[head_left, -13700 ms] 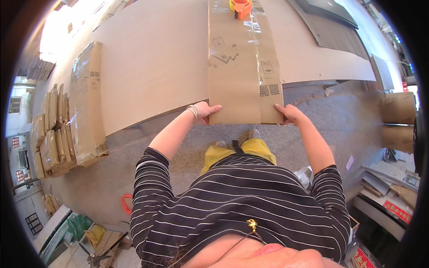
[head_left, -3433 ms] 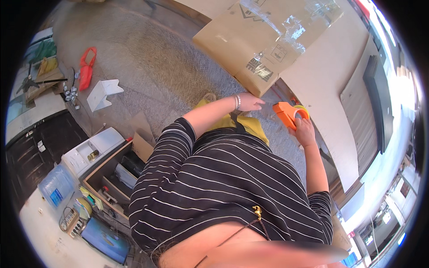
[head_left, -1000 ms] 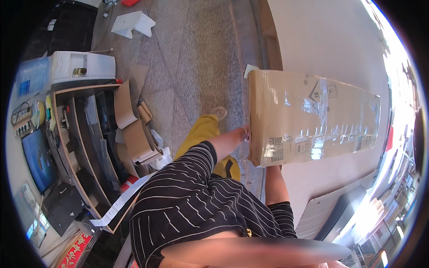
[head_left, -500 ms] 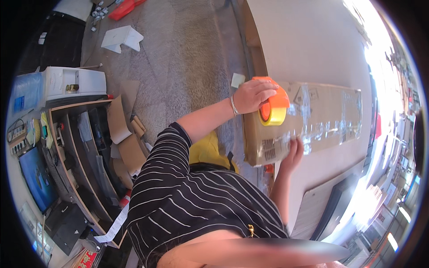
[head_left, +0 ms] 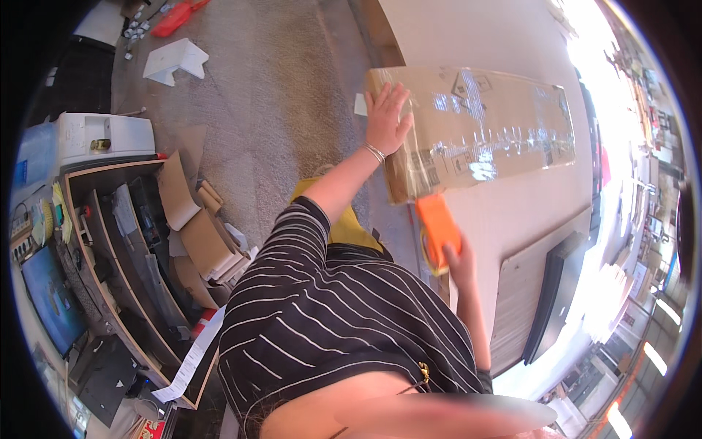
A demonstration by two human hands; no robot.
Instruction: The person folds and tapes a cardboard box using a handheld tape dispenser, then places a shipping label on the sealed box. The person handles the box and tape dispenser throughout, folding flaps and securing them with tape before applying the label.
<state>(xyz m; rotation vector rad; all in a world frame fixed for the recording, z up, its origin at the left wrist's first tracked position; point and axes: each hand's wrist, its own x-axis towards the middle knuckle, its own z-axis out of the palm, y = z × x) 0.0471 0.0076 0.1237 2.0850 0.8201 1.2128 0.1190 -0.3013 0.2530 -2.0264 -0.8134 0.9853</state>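
Much taped, end apparently unfinished: rests released left hand (head_left: 386,127) on carton (head_left: 482,124), grasps tape dispenser (head_left: 438,225) in right hand (head_left: 461,263).

"What's on the floor (head_left: 270,110)?"
"A white folded piece (head_left: 175,60), with a red bag (head_left: 171,20) near it."
"And at the left?"
"A lit screen (head_left: 51,300), a wooden shelf unit (head_left: 115,167), and brown cardboard pieces (head_left: 205,241) beside the shelf unit."

Gap between carton (head_left: 504,135) and dark panel (head_left: 554,300) passable; orange tape dispenser (head_left: 437,223) in right hand (head_left: 462,262) obstructs near end.
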